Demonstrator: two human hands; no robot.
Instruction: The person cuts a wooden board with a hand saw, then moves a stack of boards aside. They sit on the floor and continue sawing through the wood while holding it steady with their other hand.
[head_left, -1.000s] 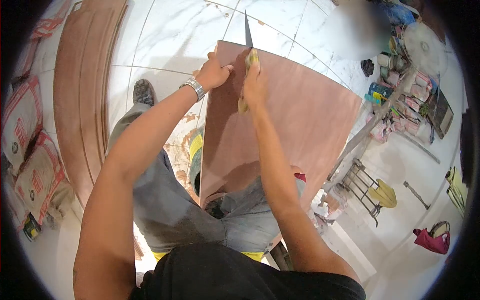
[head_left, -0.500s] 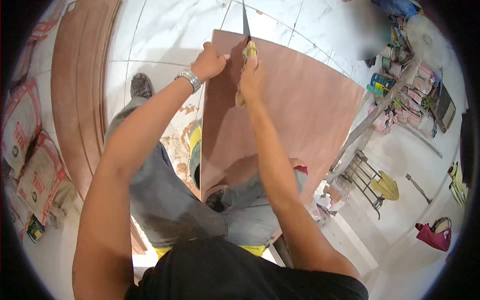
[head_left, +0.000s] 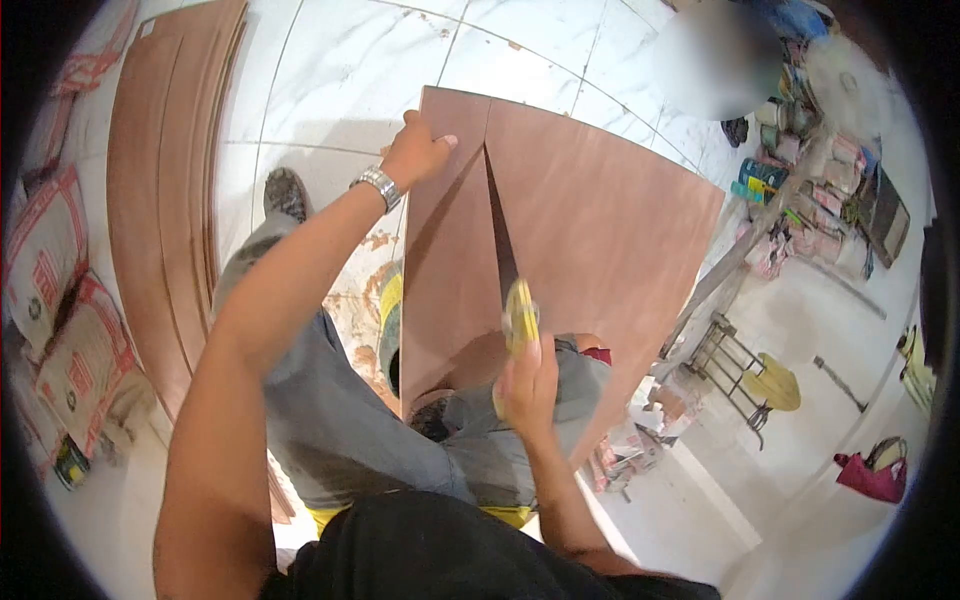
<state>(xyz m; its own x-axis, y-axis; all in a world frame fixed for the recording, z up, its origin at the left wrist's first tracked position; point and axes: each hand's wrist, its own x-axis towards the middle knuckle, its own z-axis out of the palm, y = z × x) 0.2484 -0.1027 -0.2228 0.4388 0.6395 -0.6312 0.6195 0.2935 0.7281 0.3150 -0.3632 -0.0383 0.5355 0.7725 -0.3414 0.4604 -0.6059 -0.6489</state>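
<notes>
A wide reddish-brown wooden board point(head_left: 610, 220) lies across in front of my body, with my knee resting over its near part. My right hand point(head_left: 527, 385) is closed around the yellowish handle of a handsaw point(head_left: 506, 248), close above my thigh. The saw's dark, tapering blade points away from me over the board. From its tip, a thin straight line runs to the board's far edge. My left hand point(head_left: 415, 152), with a metal watch on the wrist, grips the board's left edge near the far corner, thumb on top.
Long brown wooden panels point(head_left: 165, 170) lie along the left, beside printed sacks point(head_left: 85, 360). A round green and yellow container point(head_left: 390, 320) is partly hidden under the board. On the right are paint cans point(head_left: 765, 172), a yellow shovel blade point(head_left: 772, 382) and a maroon bag point(head_left: 872, 472).
My right hand has drawn the handsaw back toward my body, from the board's far edge to near my thigh. My left hand keeps its hold on the board's edge.
</notes>
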